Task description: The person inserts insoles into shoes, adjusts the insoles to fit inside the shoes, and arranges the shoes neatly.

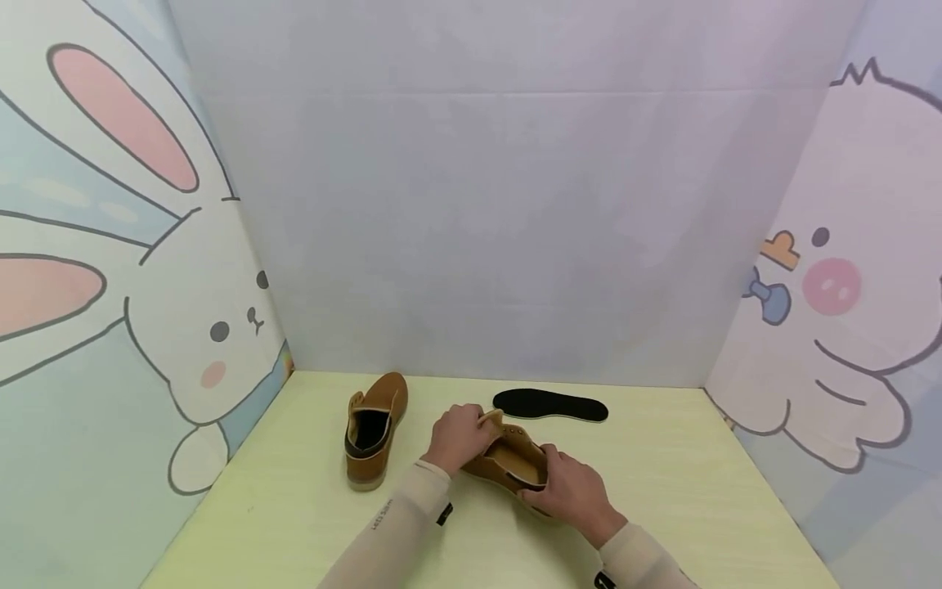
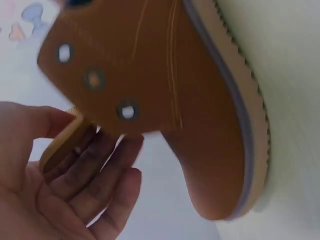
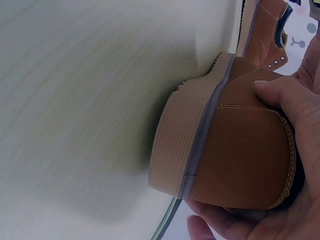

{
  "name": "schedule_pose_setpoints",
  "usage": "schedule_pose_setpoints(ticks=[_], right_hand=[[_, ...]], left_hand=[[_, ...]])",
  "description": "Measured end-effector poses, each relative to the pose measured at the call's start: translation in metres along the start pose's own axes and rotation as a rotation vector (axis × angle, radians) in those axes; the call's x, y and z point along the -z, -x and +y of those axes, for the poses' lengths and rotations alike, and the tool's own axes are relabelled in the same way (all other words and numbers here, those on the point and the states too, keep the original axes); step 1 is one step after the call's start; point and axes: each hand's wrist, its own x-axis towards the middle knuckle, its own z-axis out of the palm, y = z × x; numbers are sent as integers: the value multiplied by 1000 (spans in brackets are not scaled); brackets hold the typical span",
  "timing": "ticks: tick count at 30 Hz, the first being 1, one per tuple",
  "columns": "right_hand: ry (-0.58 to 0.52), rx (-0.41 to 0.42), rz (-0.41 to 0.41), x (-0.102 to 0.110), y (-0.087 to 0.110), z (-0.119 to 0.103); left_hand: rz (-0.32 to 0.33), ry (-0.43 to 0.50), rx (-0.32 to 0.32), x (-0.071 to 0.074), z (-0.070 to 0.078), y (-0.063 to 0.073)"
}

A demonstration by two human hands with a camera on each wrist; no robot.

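A brown lace-up shoe (image 1: 498,474) with eyelets and a ridged tan sole stands on the table between both hands, its opening showing a tan inside. At its tongue (image 2: 62,142), my left hand (image 1: 458,438) pinches the flap between thumb and fingers and pulls it up from the eyelets. My right hand (image 1: 574,487) grips the heel collar, thumb on the near side and fingers round the far side; the right wrist view shows the stitched heel (image 3: 245,155) up close. Just behind the shoe lies a black insole (image 1: 552,404).
A second brown shoe (image 1: 365,469), dark inside, stands to the left with its toe toward the back wall (image 1: 486,245). Cartoon-printed side walls (image 1: 213,360) border the pale wooden table (image 1: 684,474).
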Motion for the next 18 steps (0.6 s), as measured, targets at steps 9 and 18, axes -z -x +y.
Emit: schedule_pose_setpoints(ticks=[9,18], right_hand=[[11,4,3,1,2,1],[3,-16,-46,2,0,1]], left_hand=[[-61,62,155,0,-26,-10],[-33,104,206,-13,-43,-11]])
